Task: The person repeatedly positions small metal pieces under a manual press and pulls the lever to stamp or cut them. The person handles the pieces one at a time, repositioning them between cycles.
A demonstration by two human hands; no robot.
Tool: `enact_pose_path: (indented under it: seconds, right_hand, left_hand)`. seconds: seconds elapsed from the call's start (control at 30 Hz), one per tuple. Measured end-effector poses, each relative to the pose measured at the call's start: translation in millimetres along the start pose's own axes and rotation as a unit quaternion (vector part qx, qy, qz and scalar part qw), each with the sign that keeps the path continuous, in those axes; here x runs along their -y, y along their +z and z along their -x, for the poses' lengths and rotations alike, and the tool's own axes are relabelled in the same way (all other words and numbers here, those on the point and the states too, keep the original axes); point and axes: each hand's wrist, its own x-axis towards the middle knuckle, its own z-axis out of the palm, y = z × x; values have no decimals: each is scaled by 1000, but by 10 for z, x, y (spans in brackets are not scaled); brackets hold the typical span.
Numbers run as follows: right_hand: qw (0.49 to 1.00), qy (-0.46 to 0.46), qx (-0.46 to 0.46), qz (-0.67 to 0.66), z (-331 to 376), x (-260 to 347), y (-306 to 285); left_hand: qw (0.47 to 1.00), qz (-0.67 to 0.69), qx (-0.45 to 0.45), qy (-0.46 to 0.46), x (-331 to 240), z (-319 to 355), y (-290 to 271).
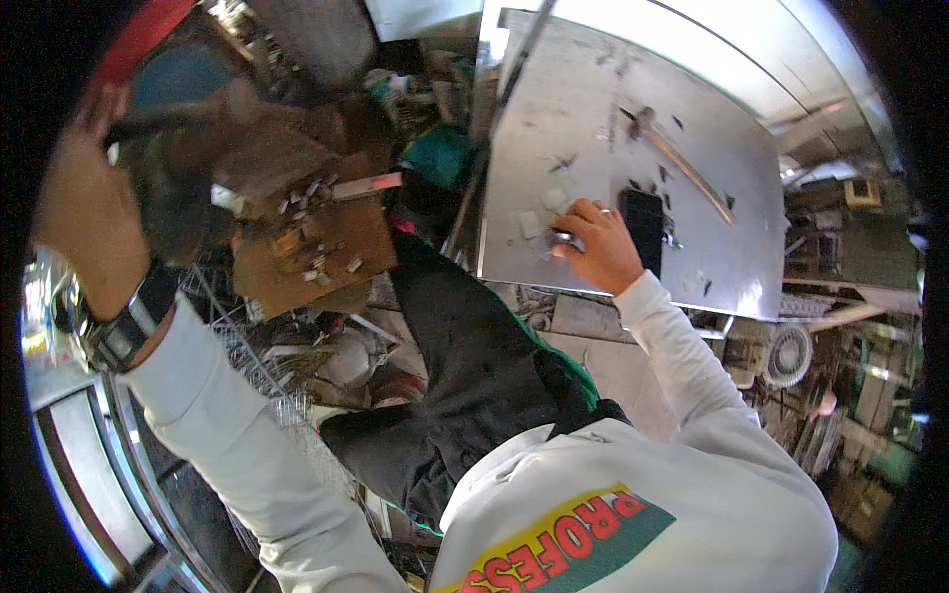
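Metal tabletop (544, 109): right hand (605, 240) pinches small shiny part (565, 238), apparently positioning it; next move calls for steady pinch. Left hand (91, 198) blurred; grip cannot be told.

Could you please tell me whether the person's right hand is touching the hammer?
Apart: the head view shows the black rectangular object and bare metal tabletop lying between the right hand and the hammer.

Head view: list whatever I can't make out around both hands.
All in the head view:
Left hand: fingers blurred near the dark rim; any grip unreadable.
Shiny piece: shape partly covered by fingers of the right hand.
Dark bits on the metal table: too small to identify.
Red thing: cut off by the upper-left rim.
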Motion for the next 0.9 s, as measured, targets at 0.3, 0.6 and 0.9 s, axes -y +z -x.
enact_pose_path:
  seconds: [0.3, 0.6, 0.9]
  right_hand:
    - [991, -4, -53, -122, -240, 150, 8]
    - [941, -76, 256, -207, -1927, 1390, 845]
    - [770, -69, -10, 634, -2585, 3605, -20]
  left_hand:
    - [906, 326, -172, -209, -593, 42, -254]
    - [788, 457, -235, -340, -985, -199, -25]
    - [736, 526, -233, -357, -1157, -314, 78]
